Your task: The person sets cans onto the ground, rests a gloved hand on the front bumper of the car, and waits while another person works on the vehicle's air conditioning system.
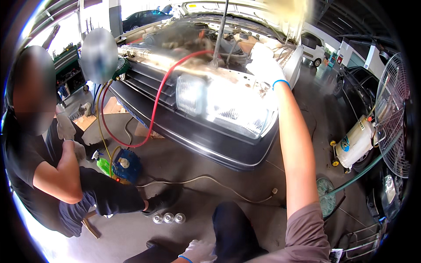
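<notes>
Right hand, in a white glove with a blue cuff: located at 1 o'clock of the view, over the front corner of the engine bay. Glare washes out the fingers; grip width, contact and any held item cannot be determined. Left hand, likewise gloved: located at 6 o'clock, low between the wearer's legs. Its grip state also cannot be determined.

Sedan headlight: just above the view centre, at 7 o'clock from the right hand. Black front bumper: directly below the headlight. Support strut: at 12 o'clock, standing near-upright in the engine bay. Red hose: at 10 o'clock, running from the engine bay, looping downward past the bumper, then rising toward a partly blurred green gauge unit.

Blue pump unit: on the floor at 8 o'clock, just beside a green spray bottle. Three small cans: in a row at 7 o'clock. Pale power cord: across the floor at 6 o'clock.

Co-worker: seated at 9 o'clock, gloved hands together. White wheeled tank and caged fan: at 3 o'clock.
</notes>
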`<state>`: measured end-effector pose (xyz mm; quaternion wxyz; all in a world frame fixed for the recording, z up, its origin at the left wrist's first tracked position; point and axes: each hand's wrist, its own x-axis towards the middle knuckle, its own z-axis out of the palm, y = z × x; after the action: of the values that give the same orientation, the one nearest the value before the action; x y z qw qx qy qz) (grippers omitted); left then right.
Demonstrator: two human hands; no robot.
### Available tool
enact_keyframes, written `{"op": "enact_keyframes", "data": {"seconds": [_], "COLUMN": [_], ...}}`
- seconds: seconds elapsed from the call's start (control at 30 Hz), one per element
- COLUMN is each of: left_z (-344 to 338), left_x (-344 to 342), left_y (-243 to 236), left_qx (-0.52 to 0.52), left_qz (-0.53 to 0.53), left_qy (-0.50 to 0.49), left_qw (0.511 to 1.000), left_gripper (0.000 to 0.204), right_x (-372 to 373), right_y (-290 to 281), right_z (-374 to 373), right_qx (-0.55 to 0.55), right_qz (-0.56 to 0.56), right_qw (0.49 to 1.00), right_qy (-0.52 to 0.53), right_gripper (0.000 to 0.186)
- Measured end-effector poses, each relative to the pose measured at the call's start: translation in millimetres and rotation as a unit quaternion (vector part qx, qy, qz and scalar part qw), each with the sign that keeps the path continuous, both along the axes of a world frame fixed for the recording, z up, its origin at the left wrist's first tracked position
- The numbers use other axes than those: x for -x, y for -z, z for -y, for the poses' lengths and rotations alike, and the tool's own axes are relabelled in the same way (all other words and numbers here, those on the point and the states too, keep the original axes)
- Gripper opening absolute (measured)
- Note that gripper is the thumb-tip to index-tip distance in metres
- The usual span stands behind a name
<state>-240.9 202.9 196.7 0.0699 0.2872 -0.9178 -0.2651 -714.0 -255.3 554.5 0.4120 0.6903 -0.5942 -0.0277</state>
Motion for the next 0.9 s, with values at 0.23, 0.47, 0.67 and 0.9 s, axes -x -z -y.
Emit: {"op": "enact_keyframes", "data": {"seconds": [0.23, 0.47, 0.67, 0.9], "left_z": [5, 7, 2, 10], "left_x": [-3, -5, -8, 8], "left_y": [-17, -21, -24, -24], "left_qx": [-0.007, -0.025, -0.055, -0.137], "left_qz": [0.023, 0.019, 0.07, 0.165], "left_qy": [0.019, -0.006, 0.039, 0.047], "left_qw": [1.0, 0.999, 0.995, 0.976], "left_gripper": [0.026, 0.029, 0.037, 0.039], "right_x": [-5, 21, -24, -39], "right_y": [5, 19, -28, -30], "right_z": [-2, 25, -61, -55], "right_qx": [0.009, -0.065, -0.061, -0.065], "right_qz": [0.203, -0.004, 0.023, 0.323], "right_qw": [0.978, 0.996, 0.998, 0.944], "right_qy": [-0.05, -0.055, -0.024, -0.013], "right_gripper": [0.023, 0.017, 0.025, 0.037]}}
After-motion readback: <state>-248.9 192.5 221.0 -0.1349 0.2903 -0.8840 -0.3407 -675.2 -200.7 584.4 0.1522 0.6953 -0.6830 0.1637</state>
